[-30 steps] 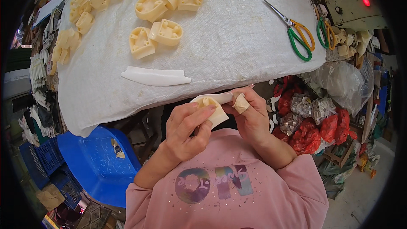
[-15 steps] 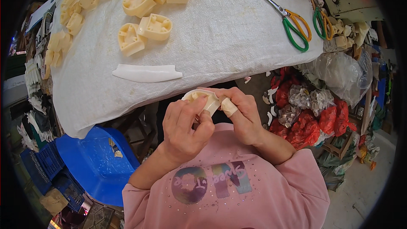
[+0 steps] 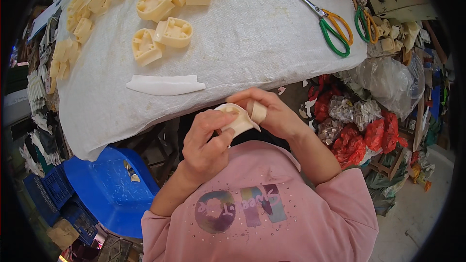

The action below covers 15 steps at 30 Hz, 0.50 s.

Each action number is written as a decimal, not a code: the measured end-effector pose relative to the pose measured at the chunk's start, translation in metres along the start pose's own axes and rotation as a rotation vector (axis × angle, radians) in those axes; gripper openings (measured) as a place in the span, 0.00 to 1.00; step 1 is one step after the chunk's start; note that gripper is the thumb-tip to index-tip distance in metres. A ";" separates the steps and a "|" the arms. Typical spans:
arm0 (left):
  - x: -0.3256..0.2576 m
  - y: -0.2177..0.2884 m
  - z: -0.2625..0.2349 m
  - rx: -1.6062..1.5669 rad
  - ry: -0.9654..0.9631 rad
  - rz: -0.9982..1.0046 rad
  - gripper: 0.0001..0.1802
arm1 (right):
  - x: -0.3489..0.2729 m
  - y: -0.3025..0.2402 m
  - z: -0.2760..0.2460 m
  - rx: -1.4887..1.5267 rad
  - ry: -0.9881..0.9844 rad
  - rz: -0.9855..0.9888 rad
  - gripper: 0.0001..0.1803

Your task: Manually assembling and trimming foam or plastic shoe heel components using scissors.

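Just off the near edge of the table, a cream molded plastic piece [image 3: 241, 125] is gripped between my two hands. It has a hollow, U-shaped rim, and a pale flap flares out on its right side. My left hand [image 3: 206, 138] pinches it from the left, fingertips inside the rim and thumb on the outer wall. My right hand [image 3: 275, 116] is closed at its far right side; pale tape wraps the thumb, which presses near the flap. A curved white strip [image 3: 166, 85] lies flat on the table just beyond.
Several similar cream pieces [image 3: 174, 33] sit at the table's [image 3: 257, 29] far left. Green-and-orange scissors [image 3: 334, 31] lie at the right, with a second pair [image 3: 367, 25] by the edge. A blue plastic chair [image 3: 111, 189] stands lower left. Red bags [image 3: 352, 145] are piled right.
The cream piece has turned and shifted slightly in my hands, showing more outer wall. My right thumb has swung upward, and its fingers have moved to the far side.
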<state>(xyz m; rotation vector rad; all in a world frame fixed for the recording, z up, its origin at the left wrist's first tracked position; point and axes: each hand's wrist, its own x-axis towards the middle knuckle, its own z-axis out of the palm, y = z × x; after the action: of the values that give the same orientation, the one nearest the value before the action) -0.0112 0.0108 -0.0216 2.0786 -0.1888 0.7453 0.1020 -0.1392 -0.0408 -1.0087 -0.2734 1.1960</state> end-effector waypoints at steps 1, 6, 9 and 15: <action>0.000 0.001 -0.001 -0.100 -0.032 -0.021 0.21 | 0.001 -0.005 -0.001 0.001 0.008 -0.001 0.31; -0.002 0.003 -0.006 -0.189 -0.069 0.027 0.16 | 0.005 -0.028 -0.004 -0.007 -0.280 -0.007 0.43; -0.001 -0.001 -0.005 -0.139 -0.101 0.070 0.12 | 0.005 -0.038 -0.002 -0.257 -0.286 -0.035 0.43; 0.005 -0.001 -0.003 -0.055 -0.151 0.081 0.18 | 0.010 -0.037 -0.001 -0.445 -0.278 -0.071 0.37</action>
<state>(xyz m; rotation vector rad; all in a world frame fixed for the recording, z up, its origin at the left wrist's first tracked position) -0.0081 0.0149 -0.0178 2.0851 -0.3752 0.6234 0.1298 -0.1318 -0.0163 -1.2005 -0.8160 1.2368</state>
